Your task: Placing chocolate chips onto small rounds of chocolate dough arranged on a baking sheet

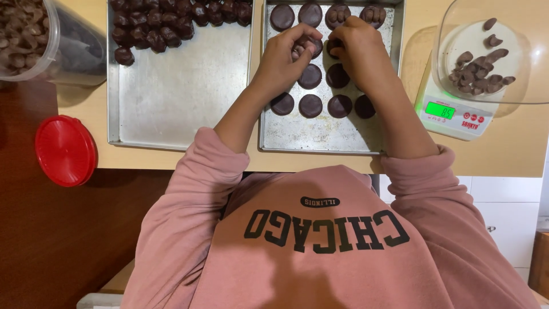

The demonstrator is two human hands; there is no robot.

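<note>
Over the right metal tray (320, 134), my left hand (283, 60) pinches a small light-brown piece between thumb and fingertips. It hovers above a flat round chocolate disc (310, 76). My right hand (360, 51) is beside it, its fingers curled down around another dark disc (334, 46) in the same row. Several more discs lie in rows on this tray. Two at the far edge (337, 14) carry light-brown pieces on top.
To the left, a second metal tray (183, 91) holds several lumpy chocolate balls (166, 26) at its far end. A white kitchen scale (452, 111) on the right carries a clear bowl (532, 63) of brown pieces. A red lid (66, 150) and a clear tub (23, 34) sit at the left.
</note>
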